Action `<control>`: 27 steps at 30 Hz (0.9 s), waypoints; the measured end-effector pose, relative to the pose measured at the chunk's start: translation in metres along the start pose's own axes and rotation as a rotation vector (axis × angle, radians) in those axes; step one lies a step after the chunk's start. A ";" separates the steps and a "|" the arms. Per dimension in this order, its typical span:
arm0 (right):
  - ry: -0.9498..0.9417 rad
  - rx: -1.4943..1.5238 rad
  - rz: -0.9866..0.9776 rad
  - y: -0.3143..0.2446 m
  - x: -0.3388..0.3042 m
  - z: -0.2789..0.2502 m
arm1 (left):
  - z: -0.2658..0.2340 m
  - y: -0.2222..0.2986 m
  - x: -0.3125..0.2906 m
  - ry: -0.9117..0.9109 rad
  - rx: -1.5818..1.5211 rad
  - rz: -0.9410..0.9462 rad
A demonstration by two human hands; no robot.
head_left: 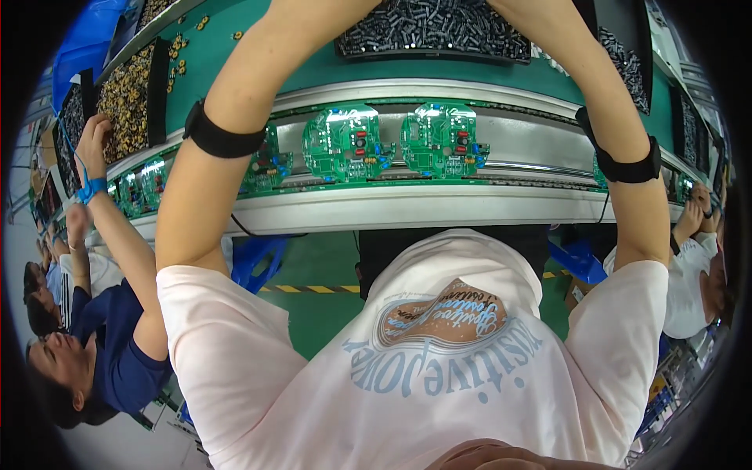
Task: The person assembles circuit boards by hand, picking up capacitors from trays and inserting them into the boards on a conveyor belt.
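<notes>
Both my forearms reach up past the top edge of the picture, so neither hand shows. My left forearm (262,47) and my right forearm (583,59) converge above a black tray (439,55) heaped with small dark cylindrical parts (431,27). A black band (222,139) circles my left arm, and another black band (627,164) circles my right. Below the tray, two green circuit boards (342,145) (445,145) lie on the conveyor rails (517,182), carrying small red, blue and black parts. Another circuit board (266,160) is partly behind my left arm.
Yellow-and-black ring-shaped parts (129,102) fill a bin at the left; several lie loose on the green bench (207,59). A co-worker's hand (92,141) is beside that bin. Another person's hands (693,211) work at the far right. Dark parts (627,70) fill a right-hand tray.
</notes>
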State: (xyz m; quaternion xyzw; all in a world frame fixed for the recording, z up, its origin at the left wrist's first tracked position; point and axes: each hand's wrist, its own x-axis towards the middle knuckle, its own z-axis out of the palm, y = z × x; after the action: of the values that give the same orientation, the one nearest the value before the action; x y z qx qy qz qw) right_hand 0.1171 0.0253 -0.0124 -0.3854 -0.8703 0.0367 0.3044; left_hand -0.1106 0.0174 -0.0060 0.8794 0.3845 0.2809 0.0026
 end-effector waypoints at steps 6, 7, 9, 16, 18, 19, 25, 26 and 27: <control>-0.089 0.263 0.365 0.012 -0.013 -0.014 | 0.011 0.016 0.011 -0.034 -0.147 -0.067; -0.080 0.363 0.379 0.017 -0.016 -0.013 | 0.012 0.019 0.012 -0.028 -0.173 -0.090; -0.061 0.566 0.404 0.024 -0.019 -0.012 | 0.015 0.021 0.015 -0.021 -0.199 -0.108; -0.012 0.781 0.461 0.031 -0.032 -0.009 | 0.048 -0.009 0.015 0.204 -0.430 0.236; -0.022 0.798 0.497 0.036 -0.035 -0.012 | 0.034 0.005 0.019 0.104 -0.415 0.120; -0.024 0.881 0.550 0.032 -0.034 -0.013 | 0.014 0.021 0.019 0.012 -0.379 -0.001; -0.047 1.237 0.743 -0.012 -0.034 -0.035 | -0.017 0.019 -0.007 -0.186 -0.805 -0.473; -0.044 1.238 0.748 -0.018 -0.033 -0.039 | -0.023 0.018 -0.010 -0.173 -0.876 -0.516; -0.052 1.258 0.763 -0.024 -0.032 -0.042 | -0.030 0.017 -0.013 -0.161 -0.947 -0.560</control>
State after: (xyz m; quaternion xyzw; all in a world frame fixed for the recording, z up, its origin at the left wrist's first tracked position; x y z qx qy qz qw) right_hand 0.1415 -0.0212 0.0133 -0.4128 -0.4971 0.6416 0.4133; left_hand -0.1214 -0.0094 0.0164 0.6650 0.4340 0.3434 0.5015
